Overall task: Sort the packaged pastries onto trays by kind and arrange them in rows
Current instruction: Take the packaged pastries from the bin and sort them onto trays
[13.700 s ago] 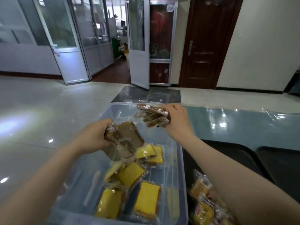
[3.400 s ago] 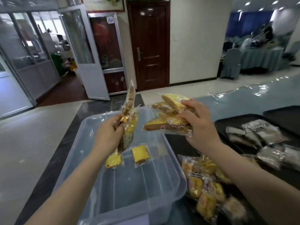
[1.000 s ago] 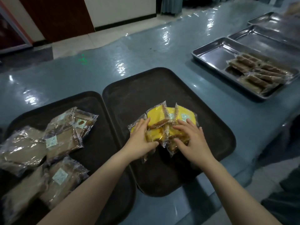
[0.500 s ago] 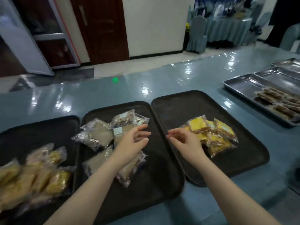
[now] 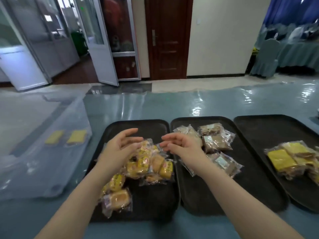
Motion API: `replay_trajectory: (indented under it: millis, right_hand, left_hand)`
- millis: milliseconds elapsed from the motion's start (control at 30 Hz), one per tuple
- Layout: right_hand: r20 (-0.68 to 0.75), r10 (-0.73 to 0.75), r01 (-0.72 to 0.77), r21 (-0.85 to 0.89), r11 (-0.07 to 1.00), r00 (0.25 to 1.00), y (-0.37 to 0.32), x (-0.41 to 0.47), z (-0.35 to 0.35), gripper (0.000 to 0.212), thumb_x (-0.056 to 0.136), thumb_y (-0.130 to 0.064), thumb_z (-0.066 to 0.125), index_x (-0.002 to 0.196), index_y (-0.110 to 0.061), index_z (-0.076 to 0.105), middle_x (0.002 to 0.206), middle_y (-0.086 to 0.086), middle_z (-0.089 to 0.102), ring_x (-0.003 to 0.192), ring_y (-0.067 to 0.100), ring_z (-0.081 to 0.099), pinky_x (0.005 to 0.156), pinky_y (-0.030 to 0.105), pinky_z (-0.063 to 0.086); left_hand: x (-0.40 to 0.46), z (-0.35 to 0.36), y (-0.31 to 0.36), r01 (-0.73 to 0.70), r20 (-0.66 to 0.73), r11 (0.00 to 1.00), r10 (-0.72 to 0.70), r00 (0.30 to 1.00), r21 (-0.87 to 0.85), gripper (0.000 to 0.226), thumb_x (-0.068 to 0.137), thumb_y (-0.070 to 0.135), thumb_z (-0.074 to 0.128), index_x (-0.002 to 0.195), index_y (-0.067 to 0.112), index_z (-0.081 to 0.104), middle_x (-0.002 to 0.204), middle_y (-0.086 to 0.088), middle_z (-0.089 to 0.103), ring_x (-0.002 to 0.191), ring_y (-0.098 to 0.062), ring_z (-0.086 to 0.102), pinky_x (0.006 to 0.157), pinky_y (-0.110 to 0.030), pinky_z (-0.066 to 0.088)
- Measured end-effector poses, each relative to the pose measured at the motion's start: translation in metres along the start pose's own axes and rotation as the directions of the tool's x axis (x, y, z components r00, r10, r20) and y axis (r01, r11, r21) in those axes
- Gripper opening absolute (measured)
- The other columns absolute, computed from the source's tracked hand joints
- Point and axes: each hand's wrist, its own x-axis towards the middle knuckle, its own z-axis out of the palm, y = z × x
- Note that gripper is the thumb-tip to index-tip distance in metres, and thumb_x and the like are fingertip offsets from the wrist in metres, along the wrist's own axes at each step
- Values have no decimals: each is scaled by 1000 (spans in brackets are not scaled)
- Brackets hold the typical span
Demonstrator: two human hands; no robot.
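Three black trays sit side by side. The left tray (image 5: 120,128) holds heaped golden round pastries (image 5: 146,163) at 6 o'clock. The middle tray (image 5: 241,178) carries brown packets (image 5: 215,143); the right tray (image 5: 269,133), at 3 o'clock, yellow cake slices (image 5: 283,159).

Print on pastry wrappers (image 5: 146,161) too blurred; nothing legible.
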Motion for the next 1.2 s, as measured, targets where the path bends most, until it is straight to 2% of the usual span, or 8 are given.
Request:
replay_trajectory:
  millis: [133,200,533,633,800,933,1033,1200]
  right_hand:
    - [68,-56,58,-21,998,996,-19,30,46,25,89,-5,61,103,-24,66,95,-5,74,93,10,68,86,28,53]
    - [104,-86,88,-18,996,991,-22,45,68,24,89,-6,61,103,-25,66,95,-7,74,93,9,68,86,29,54]
    - [231,-138,150,-35,988,963,-58,96,212,24,89,-5,62,102,-24,67,96,-9,74,92,6,68,80,17,52]
    - [175,-151,151,9,988,973,-75,113,258,25,89,-1,60,101,-22,66,95,-4,74,92,8,68,81,21,51]
    - [83,-176,174,31,984,981,-100,145,359,26,89,2,58,99,-21,66,94,-3,74,88,7,69,75,14,51]
    - [12,-161,161,-1,987,987,-107,168,412,26,88,0,63,99,-23,67,93,-6,74,90,6,68,75,16,51]
    - [-13,-144,142,-82,986,990,-105,187,427,27,86,-3,66,97,-27,67,95,-6,72,90,4,67,75,13,50]
    - [-9,-61,55,-328,943,998,-92,230,430,27,85,-11,68,98,-34,61,101,-11,67,82,0,64,71,11,48]
  left_hand:
    - [-3,-57,-2,-25,-120,999,23,993,-21,36,89,8,59,115,32,57,104,6,71,94,-11,67,84,-31,50]
    - [-5,-81,-4,-51,-179,998,45,983,-33,35,90,5,56,113,31,58,103,5,71,93,-11,68,82,-27,52]
    - [-18,-242,-24,-177,-339,982,143,930,-71,34,90,-4,51,108,23,61,105,-2,70,90,-13,67,81,-21,51]
    - [-15,-298,-34,-172,-332,983,142,933,-63,32,91,-5,50,110,18,61,104,-3,69,88,-11,68,79,-18,51]
    - [-10,-409,-58,-158,-253,986,166,953,52,30,89,-4,53,107,18,63,98,3,71,85,-7,68,73,-12,48]
    - [4,-476,-76,-126,-192,986,145,971,110,32,90,1,56,104,28,64,99,4,72,92,-10,68,82,-23,49]
    - [27,-498,-83,-130,-123,978,150,981,161,32,89,7,59,104,35,64,101,11,71,97,-9,66,86,-30,47]
    - [76,-497,-91,-159,-36,963,171,985,216,31,89,11,60,102,38,61,103,12,68,95,-2,63,84,-20,48]
